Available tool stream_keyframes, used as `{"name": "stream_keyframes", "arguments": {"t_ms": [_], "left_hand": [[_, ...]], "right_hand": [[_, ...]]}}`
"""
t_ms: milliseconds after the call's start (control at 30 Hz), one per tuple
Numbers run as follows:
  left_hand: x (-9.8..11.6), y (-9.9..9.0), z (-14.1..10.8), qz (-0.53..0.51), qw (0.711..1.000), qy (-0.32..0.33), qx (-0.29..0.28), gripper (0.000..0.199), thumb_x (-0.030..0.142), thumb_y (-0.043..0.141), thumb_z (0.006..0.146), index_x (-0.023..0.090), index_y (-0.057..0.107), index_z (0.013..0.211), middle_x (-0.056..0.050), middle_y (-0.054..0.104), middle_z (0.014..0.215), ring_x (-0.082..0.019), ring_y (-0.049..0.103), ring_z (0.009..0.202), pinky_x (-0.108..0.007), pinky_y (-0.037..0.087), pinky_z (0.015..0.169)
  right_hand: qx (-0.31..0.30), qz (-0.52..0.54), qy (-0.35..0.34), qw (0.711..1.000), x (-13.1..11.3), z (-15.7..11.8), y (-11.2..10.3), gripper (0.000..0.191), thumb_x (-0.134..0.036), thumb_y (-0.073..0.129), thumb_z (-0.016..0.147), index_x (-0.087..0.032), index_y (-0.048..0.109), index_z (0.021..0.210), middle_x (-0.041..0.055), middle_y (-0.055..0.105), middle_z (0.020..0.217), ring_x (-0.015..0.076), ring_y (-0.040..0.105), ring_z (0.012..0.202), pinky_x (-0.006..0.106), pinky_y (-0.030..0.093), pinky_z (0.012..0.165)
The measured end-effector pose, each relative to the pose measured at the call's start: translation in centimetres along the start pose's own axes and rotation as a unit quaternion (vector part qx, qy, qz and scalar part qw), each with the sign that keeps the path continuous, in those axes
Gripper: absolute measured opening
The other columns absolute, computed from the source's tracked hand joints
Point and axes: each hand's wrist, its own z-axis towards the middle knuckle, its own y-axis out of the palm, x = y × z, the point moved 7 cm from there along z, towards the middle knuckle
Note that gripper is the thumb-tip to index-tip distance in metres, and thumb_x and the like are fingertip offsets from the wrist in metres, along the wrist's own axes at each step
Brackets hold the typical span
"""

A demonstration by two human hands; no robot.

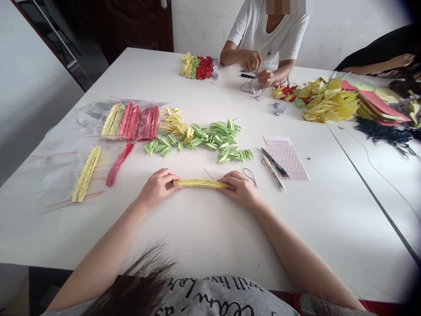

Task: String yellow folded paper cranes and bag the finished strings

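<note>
A long yellow strip of folded paper pieces (199, 183) lies level between my two hands, low over the white table. My left hand (159, 186) is closed on its left end, and my right hand (241, 188) grips the right end. A thin needle (208, 174) sticks up behind the strip near my right fingers. Black thread (251, 176) loops on the table just past my right hand. Beyond the strip are green folded paper pieces (213, 138) in a winding heap, with yellow folded pieces (176, 120) at their left.
Plastic bags (88, 116) with yellow and red strips lie left, near a loose yellow strip (86, 174) and red strip (120, 163). Pens (275, 163) and a label sheet (289, 160) lie right. Across the table (184, 237), a person in white (263, 33) handles thread.
</note>
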Motion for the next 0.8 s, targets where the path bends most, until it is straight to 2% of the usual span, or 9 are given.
{"name": "stream_keyframes", "arguments": {"t_ms": [100,200,367,467,567,800], "left_hand": [[0.2,0.0,0.0,0.009,1.000,0.009,-0.006,0.019,0.034,0.064,0.090,0.020,0.072,0.100,-0.007,0.069,0.096,-0.019,0.064,0.089,-0.033,0.055,0.080],[0.4,0.0,0.1,0.038,0.999,0.013,-0.022,0.020,0.035,0.064,0.091,0.019,0.071,0.102,-0.006,0.069,0.099,-0.020,0.062,0.094,-0.036,0.052,0.086],[0.9,0.7,0.4,0.068,0.996,0.030,-0.041,0.044,0.042,0.070,0.086,0.018,0.064,0.122,-0.008,0.066,0.111,-0.023,0.060,0.103,-0.039,0.049,0.092],[1.3,1.5,0.7,0.062,0.995,0.049,-0.056,0.034,0.040,0.066,0.090,0.020,0.067,0.118,-0.007,0.065,0.107,-0.022,0.060,0.099,-0.037,0.048,0.090],[1.6,1.8,0.9,0.042,0.996,0.056,-0.056,0.026,0.037,0.062,0.093,0.020,0.070,0.111,-0.007,0.065,0.102,-0.021,0.060,0.094,-0.036,0.049,0.086],[1.7,1.9,0.9,0.029,0.997,0.055,-0.035,0.024,0.036,0.060,0.094,0.018,0.071,0.105,-0.006,0.065,0.093,-0.020,0.060,0.089,-0.034,0.050,0.081]], "right_hand": [[0.001,-0.002,-0.007,1.000,0.2,0.1,0.2,0.022,-0.038,0.065,0.090,-0.021,0.074,0.101,0.0103,0.065,0.095,0.0214,0.065,0.084,0.035,0.056,0.071],[0.012,-0.020,-0.034,0.999,0.0,0.0,0.0,0.024,-0.037,0.065,0.090,-0.021,0.073,0.106,0.0105,0.065,0.100,0.0234,0.064,0.092,0.039,0.055,0.080],[0.023,-0.074,-0.057,0.995,-0.8,0.4,0.2,0.041,-0.044,0.066,0.088,-0.024,0.066,0.124,0.0123,0.063,0.115,0.0292,0.057,0.108,0.047,0.050,0.094],[0.014,-0.083,-0.067,0.994,-1.3,0.9,1.1,0.041,-0.047,0.067,0.088,-0.024,0.069,0.121,0.0118,0.063,0.113,0.0295,0.055,0.108,0.049,0.046,0.098],[0.005,-0.076,-0.076,0.994,-1.6,1.3,1.9,0.033,-0.043,0.066,0.089,-0.025,0.072,0.117,0.0104,0.065,0.108,0.0271,0.056,0.104,0.047,0.045,0.098],[0.026,-0.055,-0.070,0.996,-1.4,1.3,2.2,0.027,-0.041,0.067,0.089,-0.026,0.076,0.110,0.0095,0.065,0.105,0.0253,0.057,0.100,0.046,0.045,0.097]]}}
